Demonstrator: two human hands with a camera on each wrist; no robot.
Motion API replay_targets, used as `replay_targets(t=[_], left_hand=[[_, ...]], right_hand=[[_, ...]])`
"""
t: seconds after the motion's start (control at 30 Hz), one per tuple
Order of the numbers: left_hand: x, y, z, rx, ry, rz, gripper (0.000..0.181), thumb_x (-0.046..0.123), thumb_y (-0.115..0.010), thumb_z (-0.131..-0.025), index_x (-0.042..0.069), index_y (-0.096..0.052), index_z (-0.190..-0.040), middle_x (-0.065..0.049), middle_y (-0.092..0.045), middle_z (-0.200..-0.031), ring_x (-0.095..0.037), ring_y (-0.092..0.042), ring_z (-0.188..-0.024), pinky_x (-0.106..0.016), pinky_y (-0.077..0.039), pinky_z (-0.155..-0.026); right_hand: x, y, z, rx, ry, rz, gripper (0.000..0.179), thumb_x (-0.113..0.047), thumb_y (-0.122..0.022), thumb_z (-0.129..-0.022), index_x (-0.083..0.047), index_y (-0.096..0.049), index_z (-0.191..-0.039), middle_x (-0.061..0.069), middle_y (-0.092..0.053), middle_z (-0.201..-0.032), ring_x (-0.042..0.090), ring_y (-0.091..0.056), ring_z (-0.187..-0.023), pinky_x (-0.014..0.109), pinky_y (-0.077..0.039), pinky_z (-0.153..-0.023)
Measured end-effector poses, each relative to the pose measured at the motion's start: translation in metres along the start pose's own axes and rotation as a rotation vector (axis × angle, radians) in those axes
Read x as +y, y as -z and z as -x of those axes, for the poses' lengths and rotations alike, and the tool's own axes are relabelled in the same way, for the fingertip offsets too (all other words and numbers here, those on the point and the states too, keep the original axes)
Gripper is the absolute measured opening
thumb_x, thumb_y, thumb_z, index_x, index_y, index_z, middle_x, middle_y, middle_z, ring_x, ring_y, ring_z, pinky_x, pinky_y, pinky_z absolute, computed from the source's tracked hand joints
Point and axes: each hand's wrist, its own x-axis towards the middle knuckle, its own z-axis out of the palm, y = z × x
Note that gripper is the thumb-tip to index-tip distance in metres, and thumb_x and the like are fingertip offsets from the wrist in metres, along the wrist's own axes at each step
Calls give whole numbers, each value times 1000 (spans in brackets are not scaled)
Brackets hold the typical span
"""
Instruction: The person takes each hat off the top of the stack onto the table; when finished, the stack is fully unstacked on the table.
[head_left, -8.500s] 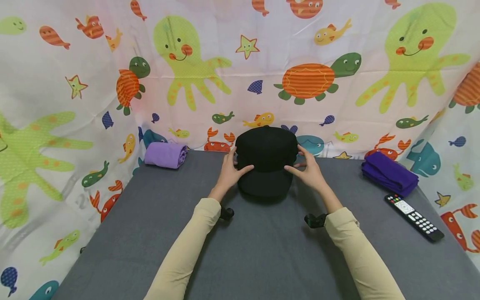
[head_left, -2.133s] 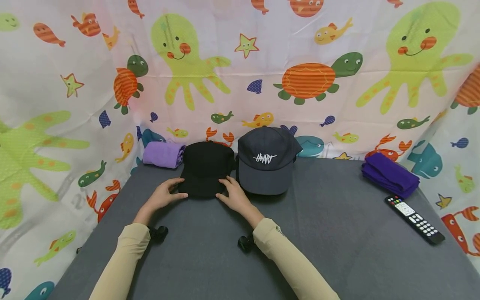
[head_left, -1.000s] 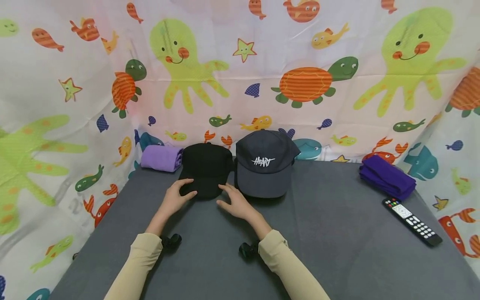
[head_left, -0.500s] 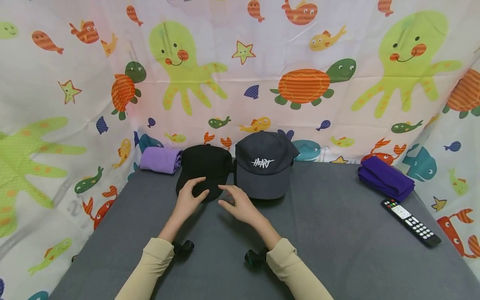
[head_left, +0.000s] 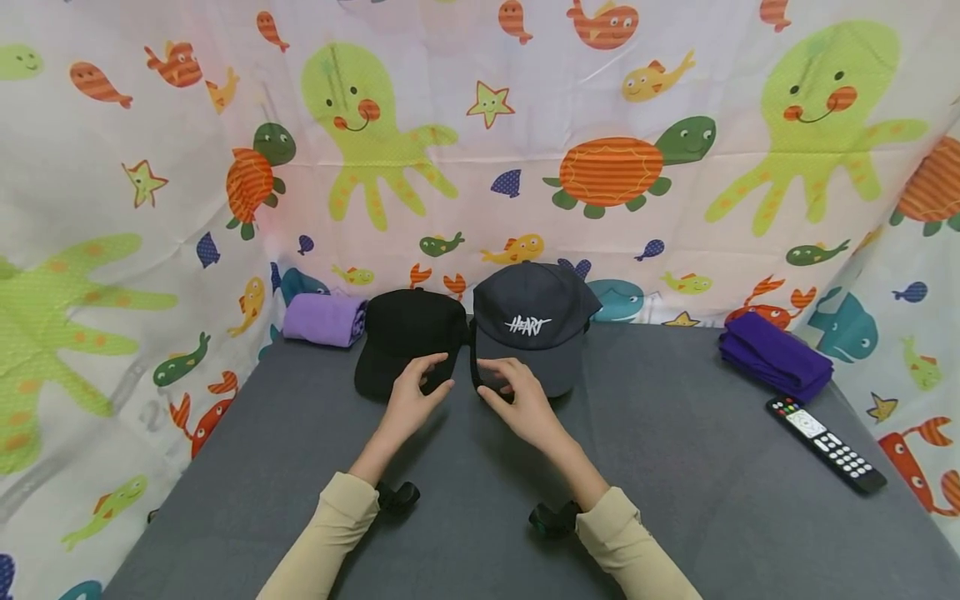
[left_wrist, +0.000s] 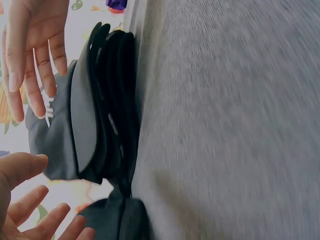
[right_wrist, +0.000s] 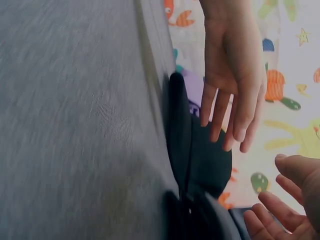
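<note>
Left hand (head_left: 407, 407), right hand (head_left: 529, 408): apart, empty; black cap (head_left: 412, 323), navy cap (head_left: 528, 300) lay just beyond. Positioning, seemingly; a grip called for spreading.

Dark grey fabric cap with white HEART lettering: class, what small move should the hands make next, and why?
Probably move the left hand and right hand to either side of the dark grey cap and grip it. Both hands hold nothing; the left wrist view shows more dark brims stacked under that cap, and the plain black fabric cap sits beside it.
</note>
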Motion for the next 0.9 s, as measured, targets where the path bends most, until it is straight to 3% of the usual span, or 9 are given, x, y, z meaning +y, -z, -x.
replay_targets(t=[0.37,0.67,0.9], left_hand=[[11,-30,-10,-42,-1,24,44,17,-67,-86,11,-55,-128,-14,-53,-123,-35,-51,-110,-46,-47,-88],[15,-52,-22,-22,7,45,45,19,-67,-86,10,-54,-128,-14,-51,-125,-32,-54,-107,-43,-49,-87],[11,-65,-31,-3,44,23,47,25,-67,-86,10,-53,-128,-16,-50,-123,-28,-53,-101,-38,-50,-84]], right_hand=[[27,34,10,145,-69,47,38,-16,-67,-86,-10,-59,-122,11,-55,-114,29,-55,-100,40,-52,-77],[50,56,16,252,-135,65,39,-15,-68,-85,-9,-58,-123,13,-52,-114,29,-53,-100,44,-52,-76],[72,69,18,314,-264,57,47,-19,-68,-86,-10,-52,-129,17,-49,-119,33,-53,-99,39,-49,-72]])
